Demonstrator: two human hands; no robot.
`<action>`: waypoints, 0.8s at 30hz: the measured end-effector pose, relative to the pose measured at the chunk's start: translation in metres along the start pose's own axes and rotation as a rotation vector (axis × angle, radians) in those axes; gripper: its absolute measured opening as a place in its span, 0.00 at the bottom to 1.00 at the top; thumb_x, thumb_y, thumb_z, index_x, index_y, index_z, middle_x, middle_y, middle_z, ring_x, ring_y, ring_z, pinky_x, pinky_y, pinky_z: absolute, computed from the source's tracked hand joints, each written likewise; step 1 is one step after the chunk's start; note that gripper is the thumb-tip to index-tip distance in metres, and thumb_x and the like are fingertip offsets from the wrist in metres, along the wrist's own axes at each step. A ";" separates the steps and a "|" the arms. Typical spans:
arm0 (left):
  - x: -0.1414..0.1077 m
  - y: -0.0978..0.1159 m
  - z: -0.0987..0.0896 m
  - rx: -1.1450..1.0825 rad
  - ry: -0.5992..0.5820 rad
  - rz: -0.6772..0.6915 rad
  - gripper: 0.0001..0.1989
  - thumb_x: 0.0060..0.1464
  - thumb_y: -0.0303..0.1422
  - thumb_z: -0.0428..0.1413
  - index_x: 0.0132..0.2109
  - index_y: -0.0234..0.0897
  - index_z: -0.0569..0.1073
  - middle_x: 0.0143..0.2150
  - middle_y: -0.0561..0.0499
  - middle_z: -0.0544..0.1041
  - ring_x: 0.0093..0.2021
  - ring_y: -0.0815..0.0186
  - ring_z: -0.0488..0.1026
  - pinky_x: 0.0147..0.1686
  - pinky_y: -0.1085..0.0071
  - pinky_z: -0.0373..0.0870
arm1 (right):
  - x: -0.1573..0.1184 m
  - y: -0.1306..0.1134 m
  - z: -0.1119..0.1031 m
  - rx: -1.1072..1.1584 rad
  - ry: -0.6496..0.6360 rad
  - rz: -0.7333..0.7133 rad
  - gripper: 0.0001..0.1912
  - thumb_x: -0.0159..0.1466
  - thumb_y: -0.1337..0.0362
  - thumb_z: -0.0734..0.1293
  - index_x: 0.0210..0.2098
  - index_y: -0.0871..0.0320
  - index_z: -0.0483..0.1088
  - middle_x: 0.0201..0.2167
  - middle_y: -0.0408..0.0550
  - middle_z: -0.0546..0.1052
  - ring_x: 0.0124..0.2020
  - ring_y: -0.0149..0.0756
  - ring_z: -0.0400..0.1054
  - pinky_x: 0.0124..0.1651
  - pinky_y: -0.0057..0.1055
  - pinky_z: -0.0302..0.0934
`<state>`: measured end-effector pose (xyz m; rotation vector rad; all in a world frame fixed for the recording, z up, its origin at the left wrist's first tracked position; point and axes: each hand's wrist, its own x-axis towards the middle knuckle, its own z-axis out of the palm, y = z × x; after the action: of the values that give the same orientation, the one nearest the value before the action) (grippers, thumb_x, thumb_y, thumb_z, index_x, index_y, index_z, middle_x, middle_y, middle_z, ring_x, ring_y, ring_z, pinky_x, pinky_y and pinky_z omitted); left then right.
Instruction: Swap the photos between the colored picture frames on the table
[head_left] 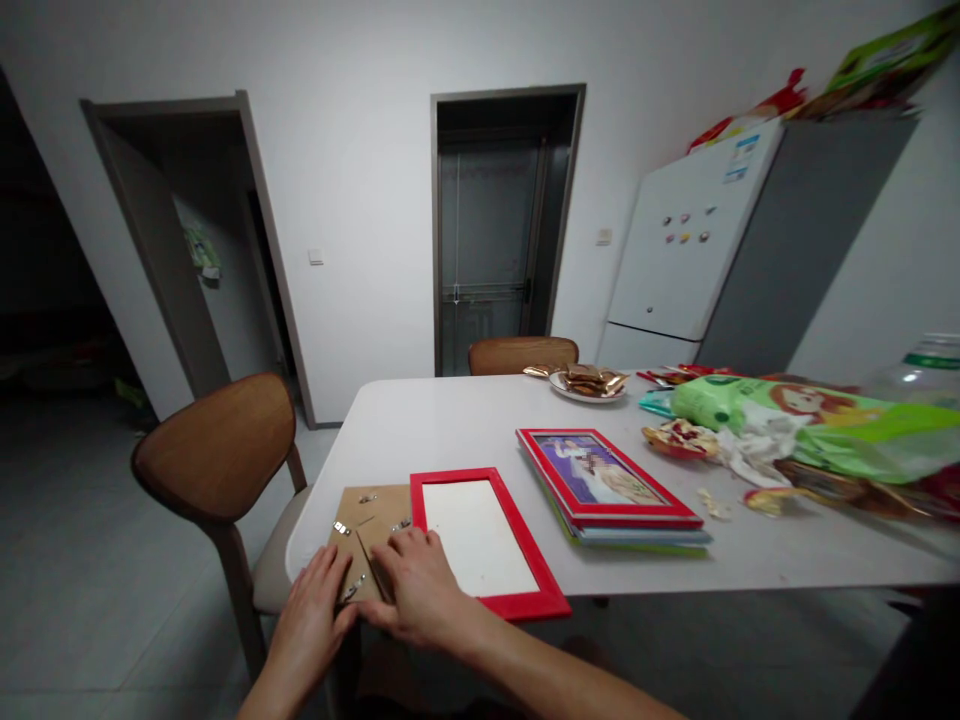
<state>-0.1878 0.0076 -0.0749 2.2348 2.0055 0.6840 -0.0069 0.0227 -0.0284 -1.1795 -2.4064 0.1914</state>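
White table [435,425] before a pale wall [360,200]: at its near left corner lies a brown backing board [384,510], clips upward. Left hand [315,598] and right hand [421,580] rest over its near part, fingers bent; whether either grip is clamped I cannot tell. Beside it, a red frame [523,540] lies flat, long axis running away from the person, far end leaning left.

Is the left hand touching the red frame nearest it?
Apart. The head view shows the brown board and right hand between the left hand and the red frame.
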 end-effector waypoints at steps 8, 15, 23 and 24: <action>0.015 0.000 0.004 -0.051 0.098 0.016 0.19 0.44 0.34 0.51 0.46 0.35 0.68 0.51 0.43 0.68 0.54 0.56 0.61 0.52 0.60 0.58 | 0.012 0.009 0.010 0.108 0.074 0.135 0.24 0.51 0.60 0.63 0.48 0.56 0.62 0.44 0.53 0.65 0.44 0.42 0.57 0.44 0.39 0.52; 0.018 0.043 -0.021 -0.074 0.227 0.147 0.19 0.46 0.35 0.52 0.46 0.33 0.68 0.51 0.40 0.68 0.53 0.56 0.61 0.52 0.59 0.59 | 0.000 0.025 -0.027 0.350 0.266 0.068 0.21 0.49 0.70 0.62 0.44 0.58 0.66 0.41 0.49 0.70 0.43 0.37 0.60 0.46 0.34 0.55; 0.015 0.112 0.021 -0.157 0.180 0.317 0.16 0.46 0.27 0.51 0.45 0.34 0.68 0.49 0.41 0.69 0.50 0.57 0.65 0.48 0.58 0.64 | -0.054 0.086 -0.069 0.185 0.199 0.093 0.20 0.47 0.72 0.61 0.40 0.59 0.68 0.40 0.51 0.71 0.42 0.38 0.62 0.46 0.38 0.56; 0.015 0.117 0.027 -0.155 0.161 0.324 0.16 0.45 0.27 0.52 0.45 0.33 0.68 0.49 0.40 0.70 0.50 0.57 0.65 0.48 0.58 0.65 | -0.058 0.092 -0.069 0.167 0.184 0.109 0.20 0.47 0.72 0.61 0.40 0.59 0.69 0.40 0.51 0.71 0.42 0.38 0.62 0.46 0.37 0.57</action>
<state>-0.0685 0.0113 -0.0560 2.5031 1.5949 1.0396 0.1212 0.0299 -0.0154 -1.1970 -2.1256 0.2977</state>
